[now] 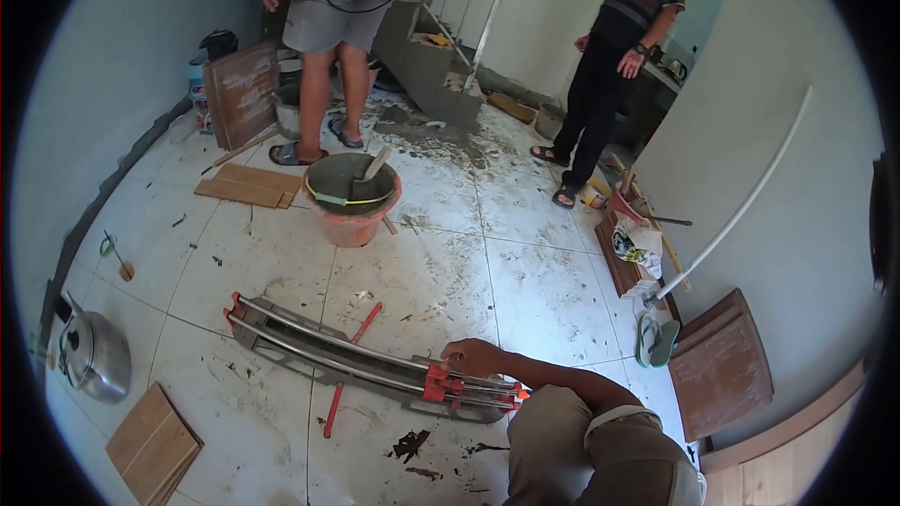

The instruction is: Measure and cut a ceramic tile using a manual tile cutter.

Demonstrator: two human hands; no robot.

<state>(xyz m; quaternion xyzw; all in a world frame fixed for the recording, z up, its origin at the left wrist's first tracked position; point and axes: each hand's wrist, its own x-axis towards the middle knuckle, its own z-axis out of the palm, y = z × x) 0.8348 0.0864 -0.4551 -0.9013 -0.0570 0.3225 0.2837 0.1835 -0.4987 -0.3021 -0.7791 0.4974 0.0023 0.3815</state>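
A manual tile cutter (319,342) with two shiny rails, red end pieces and red side arms lies across the floor before me. My right hand (473,356) reaches in from the lower right, just above the rails and beside the red carriage (437,382). Its fingers look curled, but whatever they close on is hidden behind the hand. A bent knee in grey-brown cloth (548,431) sits close to the cutter's right end. My left hand is out of sight.
A mortar bucket (352,225) with a trowel stands ahead. Two people stand beyond, near stairs (441,84). A kettle (98,356) and brown tiles (155,445) lie left. Sandals (656,342), a white pipe (741,197) and a brown panel (722,365) are right.
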